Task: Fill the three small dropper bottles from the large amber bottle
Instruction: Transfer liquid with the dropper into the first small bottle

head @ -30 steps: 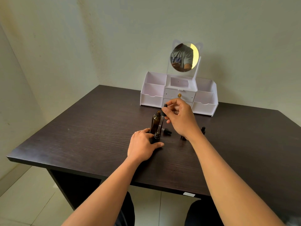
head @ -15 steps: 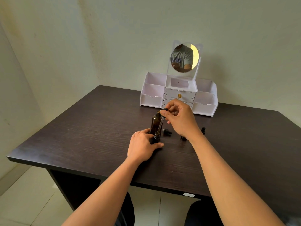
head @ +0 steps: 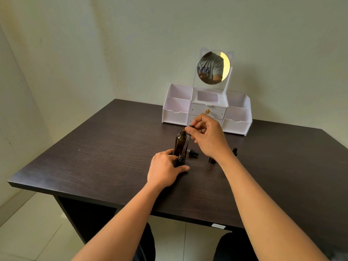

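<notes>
The left hand (head: 165, 167) clamps its fingers round the small dark glass dropper bottle (head: 180, 161), steadying it. Directly above, the right hand (head: 209, 137) pinches the black-bulbed glass pipette (head: 185, 145), apparently to dose it.

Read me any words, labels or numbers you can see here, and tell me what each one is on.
Nothing reads clearly.
Blue letters on the shirt reflected in the mirror: too blurred to read.
The white sticker on the table edge: too small to read.
On the large amber bottle: no label visible.
</notes>
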A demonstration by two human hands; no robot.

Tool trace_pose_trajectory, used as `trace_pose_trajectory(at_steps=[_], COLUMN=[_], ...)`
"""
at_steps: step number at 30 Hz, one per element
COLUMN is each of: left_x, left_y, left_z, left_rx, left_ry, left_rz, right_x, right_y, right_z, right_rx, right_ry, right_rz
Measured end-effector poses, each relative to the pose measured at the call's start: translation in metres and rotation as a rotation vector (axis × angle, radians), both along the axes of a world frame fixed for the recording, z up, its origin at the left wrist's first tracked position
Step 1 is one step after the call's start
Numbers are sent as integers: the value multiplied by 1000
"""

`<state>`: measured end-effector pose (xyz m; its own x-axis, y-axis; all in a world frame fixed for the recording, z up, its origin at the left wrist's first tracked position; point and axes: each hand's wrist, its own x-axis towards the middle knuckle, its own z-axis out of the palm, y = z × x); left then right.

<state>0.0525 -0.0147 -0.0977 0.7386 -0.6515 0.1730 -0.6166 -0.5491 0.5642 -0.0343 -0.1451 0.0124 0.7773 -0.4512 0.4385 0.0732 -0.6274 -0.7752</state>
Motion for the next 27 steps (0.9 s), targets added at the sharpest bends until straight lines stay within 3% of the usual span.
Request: trace_pose_trajectory(at_steps=[7,13,21,27], left_x=[0,0,-1,-3], left_y=[1,1,0,1], left_z=[0,0,2,3], left_rx=[-15,-4,9,12], left_ry=[-6,-11,-4,-3], left_rz=[-1,1,11,10], right_x=[2,12,26,37], right_y=[-3,-5,-8,-12], right_z=[23,38,31,18], right_rx=[102,15,-19,-147], right_ry=[-231,-367,-220,82], right_rz=[-84,-163,-121,-70])
